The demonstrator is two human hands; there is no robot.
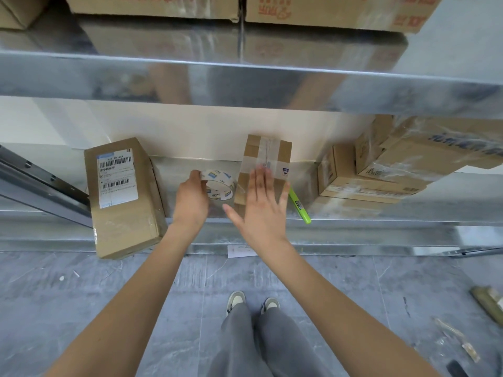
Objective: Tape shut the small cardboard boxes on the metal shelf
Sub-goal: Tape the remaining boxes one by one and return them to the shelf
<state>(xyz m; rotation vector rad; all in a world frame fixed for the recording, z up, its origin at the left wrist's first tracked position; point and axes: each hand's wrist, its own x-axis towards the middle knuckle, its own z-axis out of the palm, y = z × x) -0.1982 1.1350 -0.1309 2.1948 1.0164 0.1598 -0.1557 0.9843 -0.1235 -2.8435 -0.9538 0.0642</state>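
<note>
A metal shelf (381, 221) is seen carrying a labelled box (122, 197) at left and a small taped box (265, 159) at centre. The small box is pressed by the flat, spread right hand (262, 205); a tape roll (219, 185) just beside it is gripped by the left hand (190, 200). A green cutter (299, 205) is laid right of the box.

Shelf: the metal shelf (381, 213) I work at.
Left: a labelled box (122, 197) overhanging its front edge.
Middle: my small box (265, 164), tape roll (219, 185) beside it.
Right: green cutter (299, 205), stacked boxes (362, 175).
</note>
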